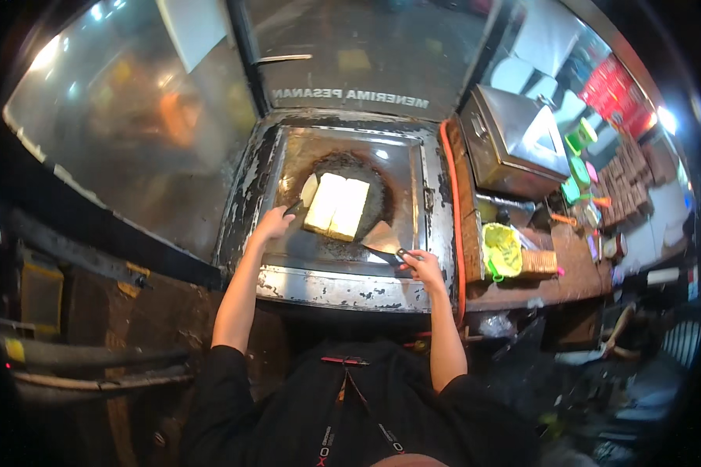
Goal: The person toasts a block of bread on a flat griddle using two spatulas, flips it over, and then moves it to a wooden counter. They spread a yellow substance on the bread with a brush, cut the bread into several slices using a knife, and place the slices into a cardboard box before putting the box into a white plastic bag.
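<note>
Two pale slabs of bread or a similar food [336, 205] lie side by side on a flat metal griddle [350, 262], over a dark, greasy ring. My left hand [276, 223] grips the dark handle of a scraper [309, 190], whose blade is at the left edge of the slabs. In my right hand [423, 266] is the black handle of a wide metal spatula [382, 238]. Its blade rests on the griddle close to the lower right corner of the slabs. Whether either blade touches the food, I cannot tell.
Glass panels [356, 64] rise behind and left of the griddle. An orange hose [454, 216] runs along its right side. Further right are a steel box [514, 140], a tub of yellow-green spread [501, 250], a ribbed tan block [538, 262] and stacked brown boxes [625, 175].
</note>
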{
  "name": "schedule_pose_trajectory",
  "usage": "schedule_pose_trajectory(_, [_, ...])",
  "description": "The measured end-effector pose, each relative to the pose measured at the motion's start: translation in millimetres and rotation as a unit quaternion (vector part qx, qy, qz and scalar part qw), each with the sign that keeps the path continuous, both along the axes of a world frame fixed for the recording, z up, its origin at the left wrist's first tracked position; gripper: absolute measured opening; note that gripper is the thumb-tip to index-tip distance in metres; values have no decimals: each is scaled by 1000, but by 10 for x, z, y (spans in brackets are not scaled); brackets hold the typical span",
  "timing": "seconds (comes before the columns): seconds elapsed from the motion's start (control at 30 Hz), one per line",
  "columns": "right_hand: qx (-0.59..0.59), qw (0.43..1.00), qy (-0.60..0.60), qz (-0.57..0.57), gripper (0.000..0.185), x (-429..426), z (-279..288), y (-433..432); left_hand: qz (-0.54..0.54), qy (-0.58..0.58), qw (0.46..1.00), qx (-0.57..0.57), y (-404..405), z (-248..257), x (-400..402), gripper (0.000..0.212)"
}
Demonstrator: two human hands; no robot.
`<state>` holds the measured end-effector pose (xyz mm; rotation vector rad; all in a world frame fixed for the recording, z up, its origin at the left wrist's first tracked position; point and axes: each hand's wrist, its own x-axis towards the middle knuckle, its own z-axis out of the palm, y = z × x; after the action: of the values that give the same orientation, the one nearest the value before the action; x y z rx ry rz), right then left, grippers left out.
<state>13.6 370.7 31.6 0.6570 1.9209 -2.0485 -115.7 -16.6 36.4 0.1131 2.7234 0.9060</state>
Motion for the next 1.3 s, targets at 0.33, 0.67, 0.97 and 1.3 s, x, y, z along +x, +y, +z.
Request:
schedule_pose_trajectory(0.33, [212,944,252,-26,34,-249,92,-954,-68,45,994,-75,139,287,41,31])
schedule_pose_trajectory(0.67, [207,916,344,-8,31,225,671,-1265,-62,87,987,-121,38,496,415,29])
schedule_pose_trajectory(0.97, [295,926,188,-143,33,630,311,-547,48,142,989,-19,316,638,741,25])
schedule_pose_trajectory(1.3, [392,859,324,-54,35,-122,-169,-903,36,117,992,-26,362,-115,595,27])
